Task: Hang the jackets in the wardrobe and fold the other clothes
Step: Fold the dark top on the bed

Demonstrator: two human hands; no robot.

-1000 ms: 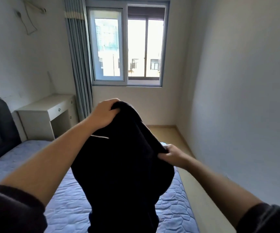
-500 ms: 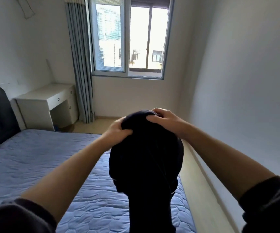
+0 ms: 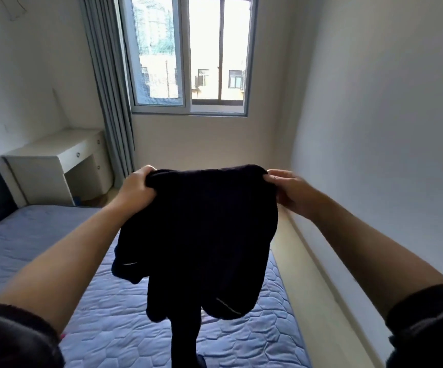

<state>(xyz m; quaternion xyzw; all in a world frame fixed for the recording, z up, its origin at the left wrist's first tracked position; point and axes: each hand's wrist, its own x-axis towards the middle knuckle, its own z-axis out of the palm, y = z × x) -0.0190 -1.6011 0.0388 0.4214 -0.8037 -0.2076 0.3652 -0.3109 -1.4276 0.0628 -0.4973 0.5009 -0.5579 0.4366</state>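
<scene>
Head view: half a second ago both hands met atop the dark garment [image 3: 201, 235]. Now the left hand [image 3: 138, 187] and right hand [image 3: 289, 189] have drawn apart, each grip clamped on a top corner. The garment hangs spread above the bed [image 3: 29, 235], probably ready for folding.

Daylight pours in through the window [image 3: 191, 54], whose panes glare nearly white, leaving the room dim and bluish. The dark garment [image 3: 199, 235] is backlit to a featureless silhouette. Wide-angle distortion bends the walls at the edges.
</scene>
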